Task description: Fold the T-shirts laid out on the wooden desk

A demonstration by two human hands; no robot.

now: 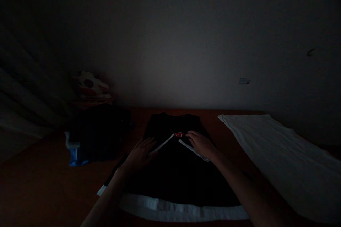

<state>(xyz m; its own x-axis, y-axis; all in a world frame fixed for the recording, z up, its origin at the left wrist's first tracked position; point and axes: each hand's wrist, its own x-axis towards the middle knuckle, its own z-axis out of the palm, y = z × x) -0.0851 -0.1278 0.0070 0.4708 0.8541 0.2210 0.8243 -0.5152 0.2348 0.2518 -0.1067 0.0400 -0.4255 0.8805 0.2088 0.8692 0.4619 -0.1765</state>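
A black T-shirt (183,181) with a white hem and white sleeve cuffs lies spread on the wooden surface, its collar toward the wall. Both sleeves are folded inward across the chest, beside a small red label print (178,134). My left hand (140,151) rests flat on the shirt's left side by one cuff, fingers stretched out. On the right sleeve, near the print, lies my right hand (199,143) with its fingers extended and slightly bent. The dim light hides fine detail in the black cloth.
A white cloth garment (277,149) lies spread at the right. At the left sits a dark heap of cloth (98,131) with a blue and white part. Behind it stands a white toy-like figure (92,85). The wall (181,49) bounds the back, a curtain (21,99) the far left.
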